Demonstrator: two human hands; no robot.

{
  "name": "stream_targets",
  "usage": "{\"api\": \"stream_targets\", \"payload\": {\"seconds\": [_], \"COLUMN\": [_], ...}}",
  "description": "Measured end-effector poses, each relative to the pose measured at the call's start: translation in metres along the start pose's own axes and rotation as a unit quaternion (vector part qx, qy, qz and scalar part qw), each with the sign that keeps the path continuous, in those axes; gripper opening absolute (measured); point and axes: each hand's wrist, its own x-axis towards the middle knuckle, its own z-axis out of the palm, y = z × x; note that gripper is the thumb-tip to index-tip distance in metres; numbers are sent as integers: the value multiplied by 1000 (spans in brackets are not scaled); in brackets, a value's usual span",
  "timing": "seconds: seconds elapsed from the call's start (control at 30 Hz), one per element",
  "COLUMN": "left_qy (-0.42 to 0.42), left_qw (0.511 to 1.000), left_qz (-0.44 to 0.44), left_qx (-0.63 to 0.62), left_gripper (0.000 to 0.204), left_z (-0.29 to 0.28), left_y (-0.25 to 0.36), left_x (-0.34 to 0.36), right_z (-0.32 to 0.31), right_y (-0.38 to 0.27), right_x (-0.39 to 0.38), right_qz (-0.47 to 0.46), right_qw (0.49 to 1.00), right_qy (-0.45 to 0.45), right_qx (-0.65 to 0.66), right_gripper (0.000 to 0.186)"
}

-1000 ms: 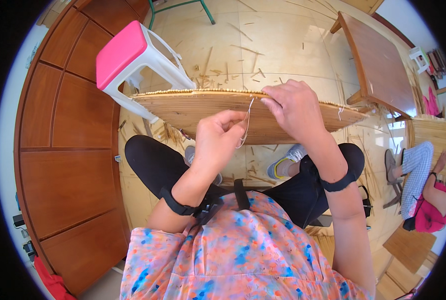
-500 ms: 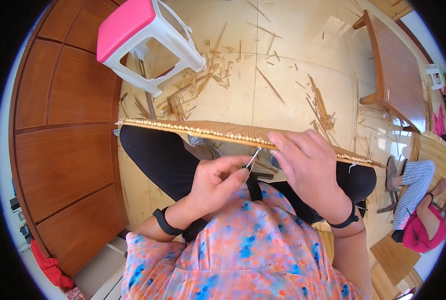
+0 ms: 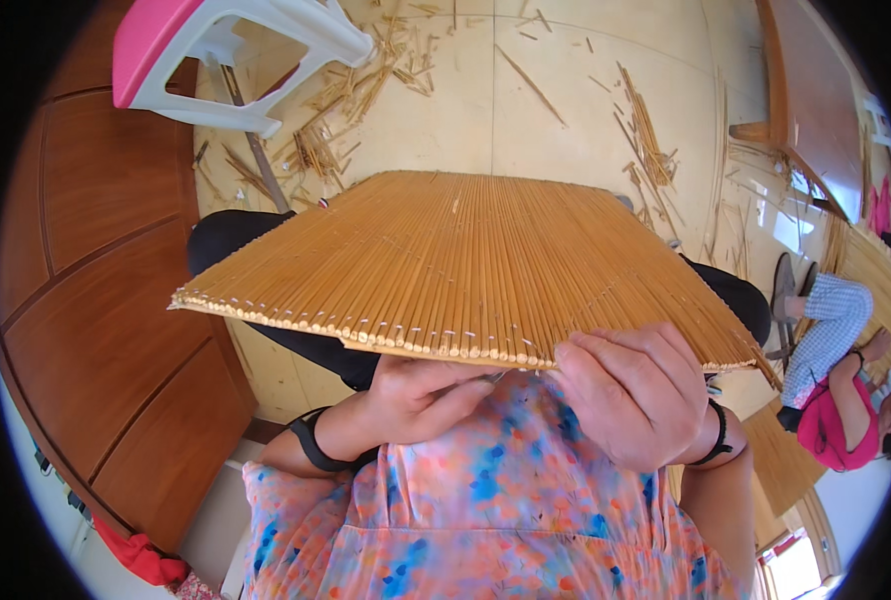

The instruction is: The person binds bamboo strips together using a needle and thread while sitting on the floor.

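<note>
A panel of thin straw-coloured stalks point(image 3: 456, 260), laid side by side and stitched with small white stitches near its front edge, spans my lap with its top face showing. My right hand point(image 3: 631, 395) pinches its near edge right of the middle, thumb and fingers closed at the row of cut stalk ends. Just under that edge, my left hand point(image 3: 426, 398) is closed on a thin silver needle-like tool point(image 3: 499, 376). Only a short bit of the tool shows between the fingertips; the panel's edge hides part of these fingers.
Loose stalk pieces point(image 3: 649, 130) litter the tiled floor. A white stool with a pink seat point(image 3: 151, 50) stands far left, beside a brown wooden cabinet point(image 3: 116, 180). At far right is a wooden table point(image 3: 816, 100); below it sits another person in a pink top point(image 3: 836, 425).
The panel has tilted from nearly edge-on to show its broad top face, and its near edge has come lower, closer to me. Both hands moved down with it.
</note>
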Motion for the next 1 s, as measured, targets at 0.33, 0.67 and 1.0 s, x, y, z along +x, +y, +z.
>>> {"api": "stream_targets", "payload": {"seconds": [0.33,0.67,1.0], "left_qy": [13,18,-1], "left_qw": [999,999,997], "left_qz": [-28,-33,-81], "left_qx": [-9,2,-8], "left_gripper": [25,23,19], "left_z": [1,2,2], "left_y": [-1,2,7], "left_x": [-14,-20,-22], "right_z": [9,7,11], "right_y": [-27,-26,-27], "right_x": [-3,-9,-16], "right_qz": [90,38,7], "right_qw": [996,999,999], "right_qy": [4,5,33], "right_qx": [-19,-22,-11], "right_gripper": [27,28,27]}}
